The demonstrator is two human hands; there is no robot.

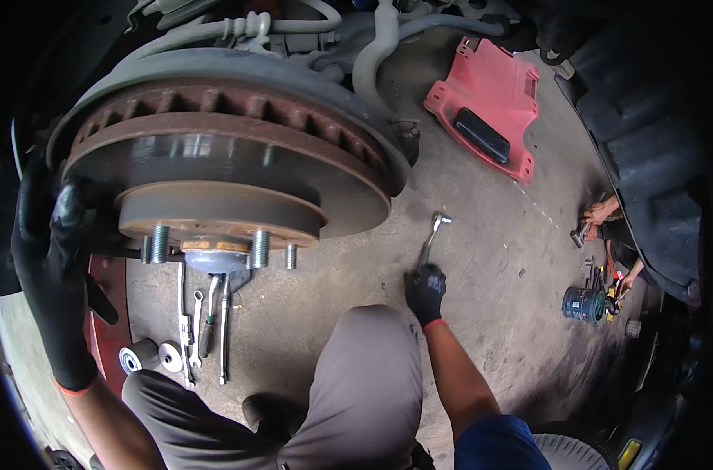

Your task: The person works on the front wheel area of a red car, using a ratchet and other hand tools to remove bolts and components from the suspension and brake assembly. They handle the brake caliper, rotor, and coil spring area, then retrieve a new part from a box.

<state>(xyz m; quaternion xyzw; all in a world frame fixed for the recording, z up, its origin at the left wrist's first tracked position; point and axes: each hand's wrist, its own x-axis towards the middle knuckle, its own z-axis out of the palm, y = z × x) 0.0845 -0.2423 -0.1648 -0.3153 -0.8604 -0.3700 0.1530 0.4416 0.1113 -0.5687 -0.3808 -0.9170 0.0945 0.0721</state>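
Observation:
Wrapped round the dark handle of a ratchet point(436, 229), my right hand point(427, 293) in a black glove is closed low over the concrete floor. The ratchet's shiny head points away from me. My left hand point(52, 266), gloved the same, is raised at the left edge of the brake disc point(215, 160). Its fingers are stretched upward beside the disc and the thumb stands apart; the fingertips are partly lost in shadow, so I cannot tell whether they touch it. The disc has a rusty vented rim, and wheel studs point(260, 249) stick out of its hub around a bluish-grey centre cap point(215, 259).
Wrenches and long-handled tools point(197, 329) lie below the hub, near an oil filter point(139, 356). A red panel point(493, 102) with a black box on it lies at the far right. Another person's hands point(601, 210) work beside a blue-green bucket point(582, 304). Black trim point(646, 149) borders the right.

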